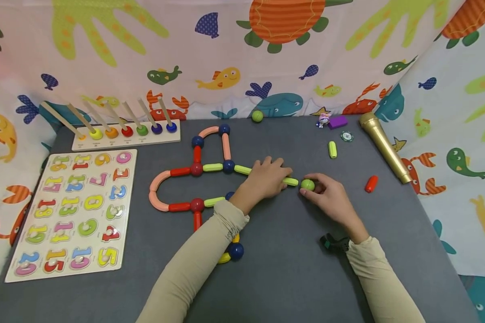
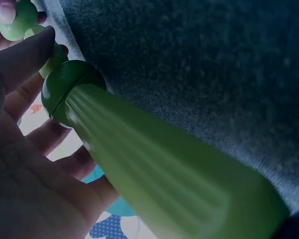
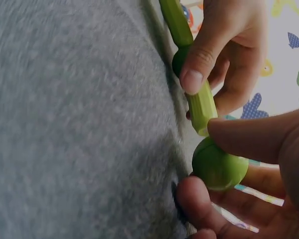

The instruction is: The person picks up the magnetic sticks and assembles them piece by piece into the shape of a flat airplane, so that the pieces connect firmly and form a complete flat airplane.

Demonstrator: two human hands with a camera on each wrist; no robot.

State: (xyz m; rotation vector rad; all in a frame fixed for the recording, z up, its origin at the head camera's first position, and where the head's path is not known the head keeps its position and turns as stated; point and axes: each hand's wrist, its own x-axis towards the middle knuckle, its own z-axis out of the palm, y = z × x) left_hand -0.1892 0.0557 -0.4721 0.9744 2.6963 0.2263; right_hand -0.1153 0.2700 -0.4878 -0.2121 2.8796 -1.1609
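Observation:
My left hand (image 1: 266, 179) pinches a light green ridged stick (image 1: 291, 181) near its outer end, beside a green ball (image 3: 179, 59) partly covered by the thumb. A longer green stick (image 2: 164, 164) runs back from that ball toward a blue ball (image 1: 228, 166). Between thumb and fingertips, my right hand (image 1: 333, 197) grips another green ball (image 1: 307, 185), right at the free end of the pinched stick. These parts join a figure of red, pink, green and yellow sticks with red balls (image 1: 196, 169) and blue balls; my left forearm hides some of it.
A number puzzle board (image 1: 74, 211) and a peg rack (image 1: 125, 134) lie left. Toward the back is a loose green ball (image 1: 257, 116). On the right are a green stick (image 1: 332, 150), a red stick (image 1: 371, 184), a poker chip (image 1: 346, 136), a purple block (image 1: 337, 122) and a gold microphone (image 1: 384, 146).

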